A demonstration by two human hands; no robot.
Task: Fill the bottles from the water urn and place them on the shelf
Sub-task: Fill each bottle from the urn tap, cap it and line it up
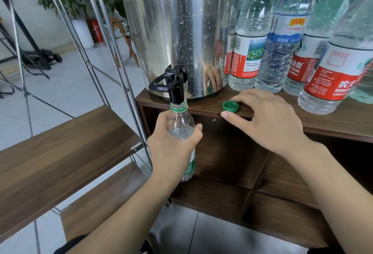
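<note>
A tall steel water urn stands on a brown wooden cabinet top, its black tap reaching over the front edge. My left hand grips a clear bottle with a green neck ring and holds its open mouth right under the tap; water stands high in the bottle. The bottle's green cap lies open side up on the cabinet edge. My right hand rests beside the cap with loosely bent fingers, index finger at the cap's rim and thumb on the cabinet's front edge.
Several capped water bottles stand in a row to the right of the urn. A metal-framed rack with wooden shelves stands to the left. The cabinet has open compartments below. A plant, a fire extinguisher and a stool are on the tiled floor behind.
</note>
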